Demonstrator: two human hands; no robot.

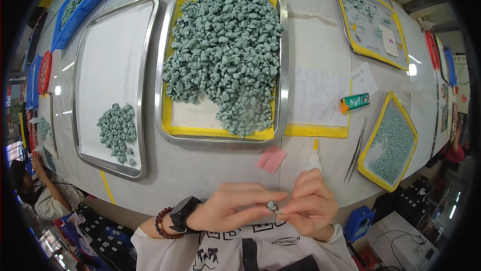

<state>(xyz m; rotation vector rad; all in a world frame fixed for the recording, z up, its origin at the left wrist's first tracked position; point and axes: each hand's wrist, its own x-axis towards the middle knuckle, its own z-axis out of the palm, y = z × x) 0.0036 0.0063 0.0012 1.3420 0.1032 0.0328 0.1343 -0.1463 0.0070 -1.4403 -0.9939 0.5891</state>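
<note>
My left hand [231, 208] and my right hand [311, 206] meet at the near table edge, fingertips pinching one small grey-green piece [272, 205] between them. Directly ahead stands a steel tray [165, 129] lined with yellow, heaped with many of the same grey-green pieces [225, 50]. To its left another steel tray [145, 30] with a white lining holds a small pile of the pieces [117, 130] in its near corner. A black watch and a dark red bead bracelet are on my left wrist.
Tweezers [356, 149], a pink cloth [271, 159] and a green and orange lighter [355, 102] lie right of the middle tray. Two yellow-rimmed trays [373, 135] [345, 25] sit at the right, blue bins [85, 5] at the far left. Another person [37, 191] works at lower left.
</note>
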